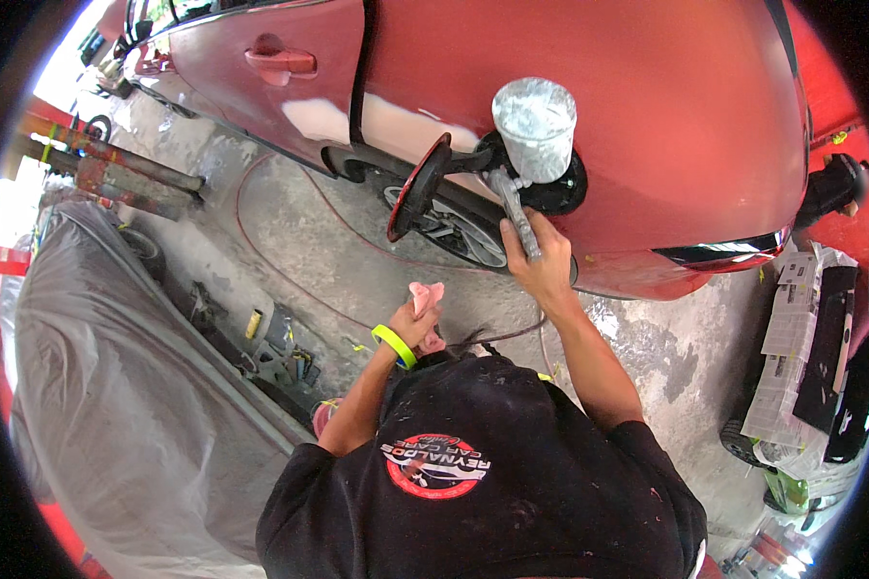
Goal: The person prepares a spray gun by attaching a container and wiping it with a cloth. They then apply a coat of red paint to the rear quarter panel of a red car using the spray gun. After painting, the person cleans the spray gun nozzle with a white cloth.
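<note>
The spray gun (517, 207) carries a cup (535, 128) on top, pale grey and speckled with dried paint, its flat lid facing the camera; what is inside cannot be seen. The right hand (541, 262) is closed around the gun's metal grip, fingers wrapped tight, with the arm reaching up and forward from the lower middle of the view, elbow slightly bent. The gun sits right at the fuel filler (560, 188) of the red car (647, 106), whose round flap (417, 188) stands swung open to the left, red rim toward the camera. The left hand (417, 323) is raised in front of the chest, fist shut on a pink rag (427, 294) that sticks up out of the fingers; a yellow-green band (394, 345) circles that wrist, and the forearm rises from the lower left with the elbow bent sharply. The rag is well below the flap and apart from the car. A thin hose (512, 335) runs between the hands toward the gun and another loops over the concrete floor (290, 241). Below the filler the car's wheel (463, 236) shows. To the left lies a grey cover (116, 386) draped over something large, and to the right a masked car (806, 357) wrapped partly in paper.
</note>
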`<action>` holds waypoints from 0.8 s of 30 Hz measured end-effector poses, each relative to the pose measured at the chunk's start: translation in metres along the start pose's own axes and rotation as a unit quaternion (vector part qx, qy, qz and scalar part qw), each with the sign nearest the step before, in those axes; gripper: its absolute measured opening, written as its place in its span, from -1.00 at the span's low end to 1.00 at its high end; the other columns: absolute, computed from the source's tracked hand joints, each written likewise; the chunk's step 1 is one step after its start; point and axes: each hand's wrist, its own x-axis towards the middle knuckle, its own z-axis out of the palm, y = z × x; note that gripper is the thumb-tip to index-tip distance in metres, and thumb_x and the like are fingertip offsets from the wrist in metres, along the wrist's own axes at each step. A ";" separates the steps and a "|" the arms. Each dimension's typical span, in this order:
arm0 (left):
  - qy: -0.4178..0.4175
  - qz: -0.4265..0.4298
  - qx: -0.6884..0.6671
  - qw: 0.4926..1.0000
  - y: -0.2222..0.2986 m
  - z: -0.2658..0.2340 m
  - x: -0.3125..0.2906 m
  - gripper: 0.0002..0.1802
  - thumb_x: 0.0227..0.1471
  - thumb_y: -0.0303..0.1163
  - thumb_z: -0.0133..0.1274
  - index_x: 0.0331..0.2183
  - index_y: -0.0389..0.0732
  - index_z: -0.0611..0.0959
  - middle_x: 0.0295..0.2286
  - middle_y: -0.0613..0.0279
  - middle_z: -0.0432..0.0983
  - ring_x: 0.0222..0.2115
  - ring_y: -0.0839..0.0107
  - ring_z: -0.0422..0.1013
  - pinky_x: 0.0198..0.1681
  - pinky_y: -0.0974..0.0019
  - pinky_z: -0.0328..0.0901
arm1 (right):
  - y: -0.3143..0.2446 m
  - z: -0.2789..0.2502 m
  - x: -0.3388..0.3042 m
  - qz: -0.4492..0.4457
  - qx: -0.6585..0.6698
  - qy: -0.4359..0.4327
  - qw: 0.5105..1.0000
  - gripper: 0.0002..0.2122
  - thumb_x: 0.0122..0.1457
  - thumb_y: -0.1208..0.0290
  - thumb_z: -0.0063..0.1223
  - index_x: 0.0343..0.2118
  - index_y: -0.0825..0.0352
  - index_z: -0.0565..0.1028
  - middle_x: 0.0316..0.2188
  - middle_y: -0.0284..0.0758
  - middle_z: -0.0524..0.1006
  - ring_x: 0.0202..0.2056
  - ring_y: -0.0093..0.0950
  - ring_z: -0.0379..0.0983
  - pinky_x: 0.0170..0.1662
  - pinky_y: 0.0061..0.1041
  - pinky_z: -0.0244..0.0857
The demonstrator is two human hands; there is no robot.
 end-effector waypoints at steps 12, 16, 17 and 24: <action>0.004 0.019 0.038 0.999 -0.049 0.018 0.019 -0.54 0.03 -0.05 0.08 -0.19 -0.25 0.59 -0.40 -0.07 0.59 -0.30 -0.01 0.54 -0.22 0.08 0.39 | 0.025 -0.002 -0.040 0.022 -0.035 -0.015 0.999 -0.66 0.09 0.31 0.24 -0.18 0.48 0.52 -0.35 -0.04 0.59 -0.34 -0.07 0.57 -0.32 -0.25 0.45; 0.002 0.013 0.026 1.000 -0.031 0.021 0.016 -0.57 0.03 -0.06 0.07 -0.28 -0.27 0.59 -0.44 -0.06 0.58 -0.33 -0.04 0.54 -0.27 0.04 0.38 | 0.034 -0.011 -0.057 0.024 -0.043 0.015 0.999 -0.67 0.08 0.31 0.25 -0.20 0.47 0.52 -0.36 -0.04 0.58 -0.37 -0.07 0.57 -0.34 -0.24 0.44; -0.005 0.011 0.028 1.000 -0.030 0.021 0.018 -0.57 0.03 -0.07 0.07 -0.28 -0.28 0.59 -0.44 -0.06 0.58 -0.34 -0.03 0.54 -0.27 0.05 0.38 | 0.036 -0.013 -0.060 0.031 -0.045 0.015 0.998 -0.67 0.08 0.30 0.25 -0.21 0.47 0.52 -0.37 -0.04 0.58 -0.38 -0.07 0.57 -0.34 -0.24 0.44; -0.030 0.023 0.036 0.999 -0.037 0.026 0.032 -0.54 0.03 -0.08 0.09 -0.23 -0.31 0.59 -0.41 -0.08 0.58 -0.33 0.02 0.54 -0.27 0.09 0.39 | 0.041 -0.029 -0.080 0.069 -0.052 0.037 0.996 -0.68 0.09 0.32 0.24 -0.20 0.46 0.51 -0.41 -0.01 0.57 -0.41 -0.06 0.57 -0.36 -0.24 0.43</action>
